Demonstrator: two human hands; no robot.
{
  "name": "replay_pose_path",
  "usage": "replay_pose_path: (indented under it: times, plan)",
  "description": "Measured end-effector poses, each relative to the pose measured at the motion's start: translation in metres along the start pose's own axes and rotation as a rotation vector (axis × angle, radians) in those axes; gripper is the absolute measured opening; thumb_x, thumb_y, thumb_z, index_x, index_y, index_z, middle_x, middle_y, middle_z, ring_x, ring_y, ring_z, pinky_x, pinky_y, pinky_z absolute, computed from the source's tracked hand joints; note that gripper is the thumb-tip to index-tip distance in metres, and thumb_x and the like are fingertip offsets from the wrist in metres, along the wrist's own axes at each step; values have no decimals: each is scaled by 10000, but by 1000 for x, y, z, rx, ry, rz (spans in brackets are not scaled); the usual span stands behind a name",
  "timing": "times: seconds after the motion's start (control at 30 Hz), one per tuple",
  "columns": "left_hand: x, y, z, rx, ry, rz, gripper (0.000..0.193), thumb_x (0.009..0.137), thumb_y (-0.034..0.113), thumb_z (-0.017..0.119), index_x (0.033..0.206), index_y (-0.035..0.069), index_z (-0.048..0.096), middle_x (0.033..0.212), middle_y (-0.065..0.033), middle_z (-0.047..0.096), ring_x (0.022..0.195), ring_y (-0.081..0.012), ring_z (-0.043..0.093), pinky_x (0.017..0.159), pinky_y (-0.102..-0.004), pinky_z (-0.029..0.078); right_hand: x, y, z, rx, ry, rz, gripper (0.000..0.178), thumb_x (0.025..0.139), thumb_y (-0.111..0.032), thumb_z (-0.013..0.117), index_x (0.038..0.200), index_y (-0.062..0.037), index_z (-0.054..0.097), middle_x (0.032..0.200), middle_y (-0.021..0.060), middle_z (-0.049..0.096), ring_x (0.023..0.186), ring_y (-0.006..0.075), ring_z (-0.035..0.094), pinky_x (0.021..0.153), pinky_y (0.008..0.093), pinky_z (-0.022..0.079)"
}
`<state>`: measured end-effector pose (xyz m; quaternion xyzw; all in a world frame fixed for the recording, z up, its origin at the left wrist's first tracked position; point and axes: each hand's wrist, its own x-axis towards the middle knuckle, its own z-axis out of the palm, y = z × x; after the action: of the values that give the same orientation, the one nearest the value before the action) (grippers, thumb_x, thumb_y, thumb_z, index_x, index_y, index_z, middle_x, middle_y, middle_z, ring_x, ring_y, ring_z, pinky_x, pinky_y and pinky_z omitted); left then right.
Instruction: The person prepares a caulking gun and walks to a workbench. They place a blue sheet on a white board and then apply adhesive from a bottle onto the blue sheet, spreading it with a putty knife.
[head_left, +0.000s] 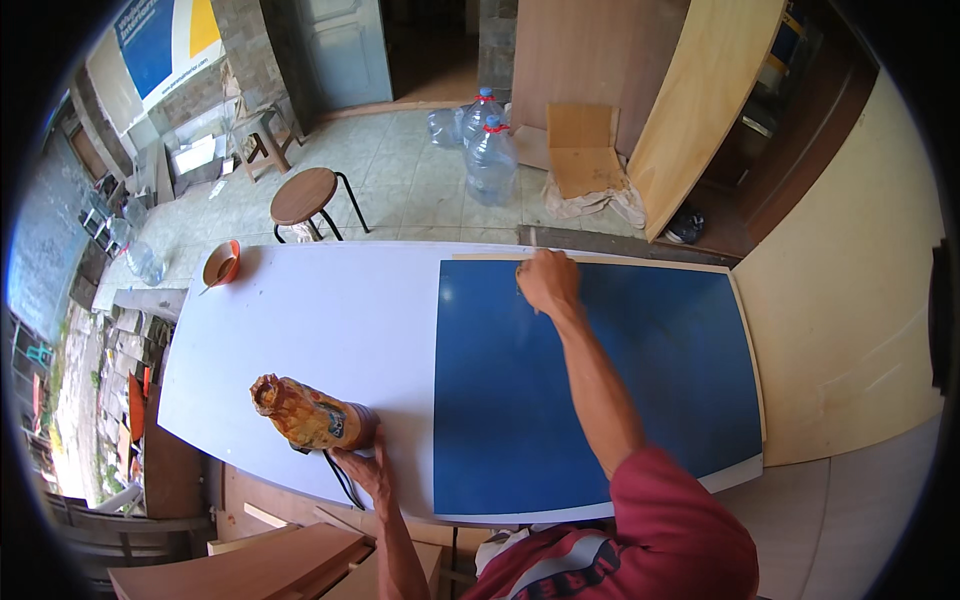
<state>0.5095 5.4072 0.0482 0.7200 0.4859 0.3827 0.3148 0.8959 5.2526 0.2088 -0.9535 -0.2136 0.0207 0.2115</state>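
My left hand [367, 468] grips the lower end of a bottle [318, 414] smeared with yellow-brown stuff, tilted with its open neck to the left above the white board [330, 310]. My right hand [548, 281] is closed at the far edge of a blue sheet [600, 390], arm stretched out across it. Something small seems to be between its fingers, but I cannot make it out. The blue sheet lies on the right part of the table, with a pale wood edge showing along its far and right sides.
An orange bowl [222, 264] with a stick in it stands at the board's far left corner. Beyond are a round stool [305, 196], large clear bottles [491, 165] and flattened cardboard [583, 160]. Wooden panels [840, 300] stand at the right; wood pieces [250, 565] lie near left.
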Motion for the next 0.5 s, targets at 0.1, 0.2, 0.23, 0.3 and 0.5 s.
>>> replay_pose_path:
  times: [0.1,0.2,0.23,0.3,0.5]
  plan:
    - [-4,1,2,34,32,19,1104,782,525,800,1519,-47,210,1457,-326,359,1343,-491,377,1115,-559,325,-53,32,-21,-170,37,-49,204,818,-117,642,894,55,722,879,272,715,853,419,712,729,524,567]
    - [-6,11,9,1,-19,-36,1113,772,517,811,1516,-56,215,1449,-318,369,1342,-484,381,1115,-559,325,-85,71,22,-419,57,-320,171,776,-56,663,875,71,720,844,265,716,794,387,725,654,494,573]
    - [-5,11,10,-4,-20,-39,1114,769,514,815,1515,-58,217,1445,-316,373,1341,-481,384,1114,-559,325,-103,67,32,-542,-1,-463,176,764,-49,666,882,69,721,845,263,718,797,379,727,674,488,573]
    - [-3,4,9,9,9,-7,1114,762,508,821,1513,-58,224,1437,-312,381,1336,-476,391,1112,-559,327,-120,44,19,-538,-326,-622,181,767,-51,667,901,55,726,894,274,719,847,395,722,755,492,563]
    - [-2,-4,5,1,27,23,1103,749,486,838,1508,-56,248,1434,-299,392,1333,-467,398,1112,-553,329,5,69,-50,-238,5,-211,175,851,-104,615,992,-71,714,959,206,727,961,410,688,827,525,527]
